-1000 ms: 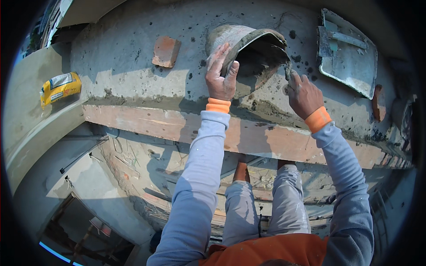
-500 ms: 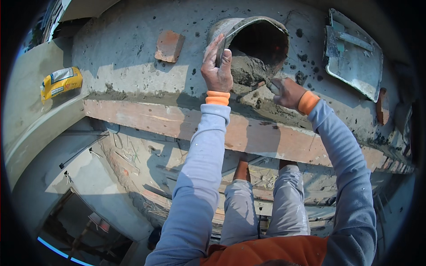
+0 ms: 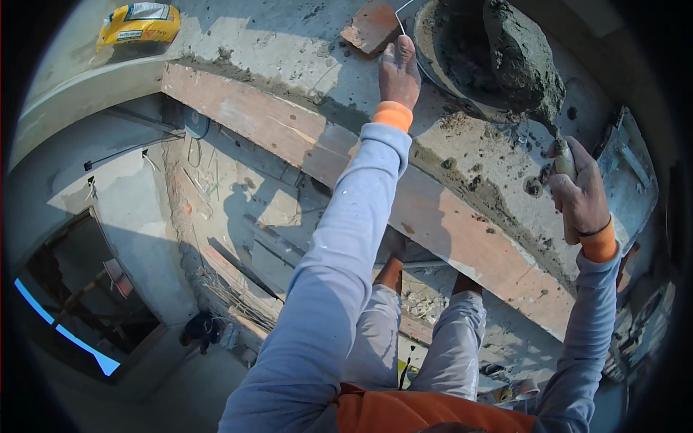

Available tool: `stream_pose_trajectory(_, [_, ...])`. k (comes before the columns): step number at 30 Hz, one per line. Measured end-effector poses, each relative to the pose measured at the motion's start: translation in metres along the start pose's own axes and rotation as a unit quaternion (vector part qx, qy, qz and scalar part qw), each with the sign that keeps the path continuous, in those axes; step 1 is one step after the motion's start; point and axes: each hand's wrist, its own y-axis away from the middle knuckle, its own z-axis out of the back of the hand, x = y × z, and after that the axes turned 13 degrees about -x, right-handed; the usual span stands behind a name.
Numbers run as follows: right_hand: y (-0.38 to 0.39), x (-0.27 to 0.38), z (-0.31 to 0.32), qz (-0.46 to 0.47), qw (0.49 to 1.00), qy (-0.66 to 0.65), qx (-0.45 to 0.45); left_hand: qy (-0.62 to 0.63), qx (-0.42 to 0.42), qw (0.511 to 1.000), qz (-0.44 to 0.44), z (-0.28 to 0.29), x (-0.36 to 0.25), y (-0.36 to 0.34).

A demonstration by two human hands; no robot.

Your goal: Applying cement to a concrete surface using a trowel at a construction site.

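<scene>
My left hand (image 3: 398, 72) reaches out to the rim of a round metal mortar pan (image 3: 453, 65) on the concrete slab; its fingers rest at the pan's near left edge. My right hand (image 3: 580, 193) grips the handle of a trowel (image 3: 525, 61) that carries a heap of wet grey mortar above the pan. Both arms wear light blue sleeves with orange cuffs. The trowel's blade is hidden under the mortar.
A red brick piece (image 3: 370, 26) lies just left of the pan. A long wooden plank (image 3: 303, 141) lines the slab's edge, with a deep drop to a lower floor beneath. A yellow bag (image 3: 140, 22) lies far left. A flat grey metal tray (image 3: 629, 173) sits at right.
The view has swung left and down. My right hand has lifted a trowel load of mortar out of the pan. My left hand stays at the pan's rim.
</scene>
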Motion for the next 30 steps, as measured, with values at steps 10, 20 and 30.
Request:
stream_pose_trajectory(10, [0.006,0.028,-0.144,-0.011,0.983,-0.080,0.162,-0.390,-0.339,0.826,0.224,0.235,0.149,-0.061])
stream_pose_trajectory(20, [-0.086,0.059,-0.273,-0.066,0.978,-0.106,0.165,-0.442,-0.357,0.817,0.095,0.223,0.171,-0.051])
stream_pose_trajectory(30, [-0.190,0.095,-0.385,0.243,0.951,0.143,-0.125,-0.498,-0.314,0.802,0.098,0.231,0.163,-0.056])
